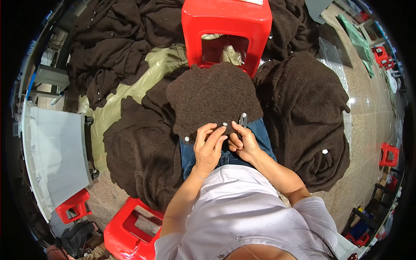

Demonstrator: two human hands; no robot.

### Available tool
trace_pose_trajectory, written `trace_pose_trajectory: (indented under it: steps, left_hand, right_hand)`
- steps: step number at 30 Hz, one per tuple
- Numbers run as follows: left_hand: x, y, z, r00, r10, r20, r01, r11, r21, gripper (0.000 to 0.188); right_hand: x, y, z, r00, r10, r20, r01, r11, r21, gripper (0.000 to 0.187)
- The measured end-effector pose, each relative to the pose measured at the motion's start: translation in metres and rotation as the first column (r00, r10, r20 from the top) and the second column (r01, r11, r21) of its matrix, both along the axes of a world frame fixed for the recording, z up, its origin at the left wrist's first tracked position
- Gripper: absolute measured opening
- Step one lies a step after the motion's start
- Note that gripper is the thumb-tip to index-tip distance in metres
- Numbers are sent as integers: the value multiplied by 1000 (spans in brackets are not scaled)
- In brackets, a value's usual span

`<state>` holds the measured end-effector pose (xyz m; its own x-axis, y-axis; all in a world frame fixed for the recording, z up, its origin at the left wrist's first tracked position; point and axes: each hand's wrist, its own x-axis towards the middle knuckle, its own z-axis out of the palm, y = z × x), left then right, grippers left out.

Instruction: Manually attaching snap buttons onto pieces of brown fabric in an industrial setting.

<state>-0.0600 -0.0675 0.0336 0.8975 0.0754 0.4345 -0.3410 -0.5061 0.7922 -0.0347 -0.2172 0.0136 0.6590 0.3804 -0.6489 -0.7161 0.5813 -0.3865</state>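
A dark brown knitted piece [212, 93] lies spread over my lap, on blue jeans. Along its near edge sit shiny white buttons: one at the left corner [186, 139], a middle button [225, 124] and a right button [244, 115]. My left hand [208, 148] is closed on the knit's near edge, its fingertips right by the middle button. My right hand [245, 143] is curled around small dark thread snips [242, 121], whose blades point away beside the right button. Its forward fingertip comes close to the middle button. The snips' handles are hidden in the palm.
Brown knitted heaps lie left [145, 151] and right [303, 112], with another pile [108, 43] at the far left on yellowish plastic sheeting [119, 104]. A red stool [227, 17] stands just ahead; another red stool [117, 234] is behind left. A white wheeled panel [60, 147] stands at left.
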Motion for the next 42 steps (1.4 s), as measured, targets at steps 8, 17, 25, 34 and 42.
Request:
trace_pose_trajectory:
  steps: [8,17,25,34,42]
  left_hand:
    - [7,5,-8,972,-95,-215,54,980,-190,18]
    - [4,5,-22,887,-186,-423,-57,865,-499,26]
    - [5,-1,-20,897,-180,-403,-102,805,-585,23]
    - [4,1,-19,940,-112,-321,-24,920,-390,12]
    - [3,4,-25,889,-176,-423,-182,712,-678,4]
  right_hand:
    - [-5,2,5,992,-3,124,21,990,-140,50]
    - [-8,4,3,954,100,284,-22,963,-268,48]
    - [-11,5,-5,922,141,362,-22,949,-314,46]
    - [-10,5,-3,922,151,357,-32,947,-319,47]
    - [-10,4,-1,920,174,352,-50,941,-334,46]
